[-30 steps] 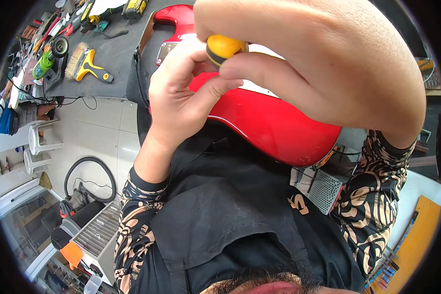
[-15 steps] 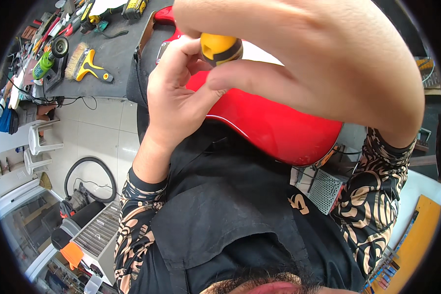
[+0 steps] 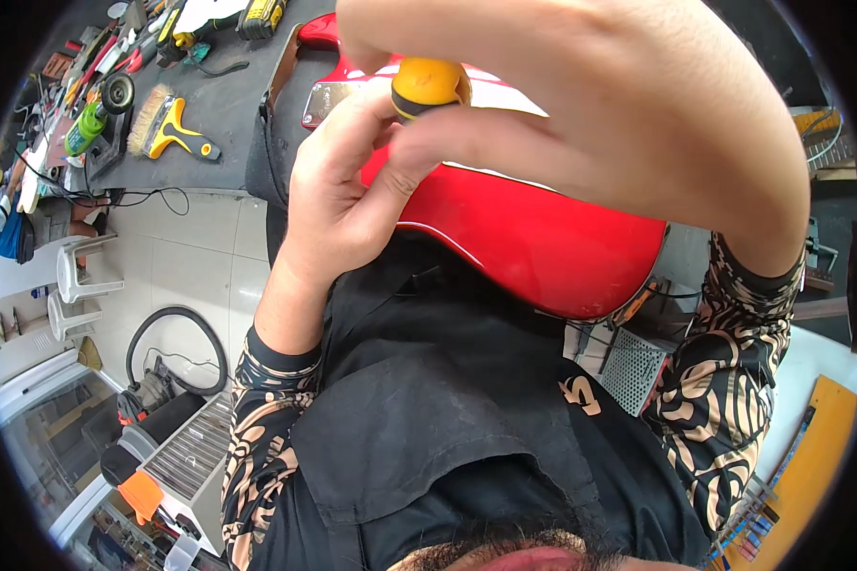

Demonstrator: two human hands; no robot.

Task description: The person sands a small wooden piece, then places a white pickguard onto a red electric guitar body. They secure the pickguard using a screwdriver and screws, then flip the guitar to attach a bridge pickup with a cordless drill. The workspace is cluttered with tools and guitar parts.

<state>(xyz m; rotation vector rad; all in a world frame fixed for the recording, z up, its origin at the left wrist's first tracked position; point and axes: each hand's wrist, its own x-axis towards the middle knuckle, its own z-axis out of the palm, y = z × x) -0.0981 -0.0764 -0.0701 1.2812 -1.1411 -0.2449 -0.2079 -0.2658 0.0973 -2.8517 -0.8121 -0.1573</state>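
A glossy red guitar body (image 3: 562, 247) lies in front of me, its back up, with a metal neck plate (image 3: 326, 100) near my left fingers. My right hand (image 3: 509, 43) is closed round the yellow and black handle of a screwdriver (image 3: 428, 84), reaching over from the right with the thumb on the near side. Close against the handle, my left hand (image 3: 338, 195) has its thumb and fingers curled together under it, apparently round the tool's lower part. The screwdriver's shaft and tip are hidden by the hands.
On the dark bench (image 3: 243, 124) at left lie a yellow-handled brush (image 3: 173, 128), a green power tool (image 3: 88, 128) and a battery pack (image 3: 260, 17). A vacuum cleaner (image 3: 152, 390) stands on the floor. A perforated metal box (image 3: 631, 369) sits below the guitar's right end.
The screwdriver handle has turned, its black band now showing lower left instead of lower right. Both hands have shifted slightly, and more of the neck plate shows.
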